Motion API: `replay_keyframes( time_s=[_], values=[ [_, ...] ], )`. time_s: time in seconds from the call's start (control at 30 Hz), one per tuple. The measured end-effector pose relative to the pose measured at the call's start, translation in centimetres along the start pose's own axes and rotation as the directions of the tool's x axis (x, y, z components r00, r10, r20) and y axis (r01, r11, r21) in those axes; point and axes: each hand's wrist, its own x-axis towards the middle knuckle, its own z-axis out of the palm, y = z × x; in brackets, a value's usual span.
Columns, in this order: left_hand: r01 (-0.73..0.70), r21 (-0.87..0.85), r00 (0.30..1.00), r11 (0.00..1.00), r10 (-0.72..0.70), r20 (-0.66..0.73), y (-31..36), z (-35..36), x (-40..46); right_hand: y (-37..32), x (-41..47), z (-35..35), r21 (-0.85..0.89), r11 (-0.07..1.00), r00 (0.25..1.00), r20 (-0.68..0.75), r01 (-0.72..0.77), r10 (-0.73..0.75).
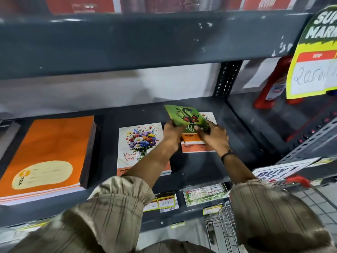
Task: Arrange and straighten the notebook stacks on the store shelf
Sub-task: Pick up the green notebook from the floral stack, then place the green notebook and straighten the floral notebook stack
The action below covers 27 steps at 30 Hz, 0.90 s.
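Observation:
A green notebook [184,115] with red flowers on its cover is tilted up above the dark shelf [200,167]. My left hand [171,133] grips its left edge and my right hand [214,135] grips its lower right part. Under it lies a small white and orange notebook [199,147], partly hidden by my hands. To the left a floral bouquet notebook [140,143] lies flat, my left forearm crossing its lower corner. A thick stack of orange notebooks [49,152] sits at the shelf's left.
The upper shelf [145,42] overhangs closely above. A perforated upright [228,79] bounds the bay on the right. A yellow price sign [313,61] hangs at the right, with a red bottle [277,83] behind it. A wire cart [224,221] stands below right. Price tags [160,203] line the shelf edge.

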Motion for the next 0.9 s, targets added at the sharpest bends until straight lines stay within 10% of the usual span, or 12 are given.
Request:
replay_keyframes(
  time_s=[0.13, 0.3, 0.57, 0.77, 0.9],
  values=[
    [-0.099, 0.019, 0.994, 0.995, 0.098, 0.054, 2.0, -4.5, -1.9, -2.6, -2.2, 0.1, 0.311, 0.950, 1.000, -0.025, -0.004, 0.012],
    [-0.220, 0.150, 0.974, 0.964, 0.226, -0.022, 2.0, -13.4, -4.7, -7.0, -5.6, 2.2, 0.794, 0.596, 0.991, 0.135, -0.122, 0.024],
    [-0.067, 0.688, 0.894, 0.723, 0.350, -0.281, -1.6, -17.3, -5.9, -8.8, -8.2, 6.8, 0.496, 0.864, 0.983, 0.096, 0.089, -0.157],
    [0.094, 0.785, 0.931, 0.613, 0.226, -0.288, -2.7, -17.7, -5.4, -8.5, -8.6, 6.7, 0.339, 0.922, 0.976, 0.045, 0.186, -0.214],
    [0.040, 0.908, 0.798, 0.417, 0.533, -0.280, -1.5, -16.1, -6.5, -6.6, -7.0, 5.1, 0.328, 0.928, 0.983, -0.013, 0.179, -0.185]
  ],
)
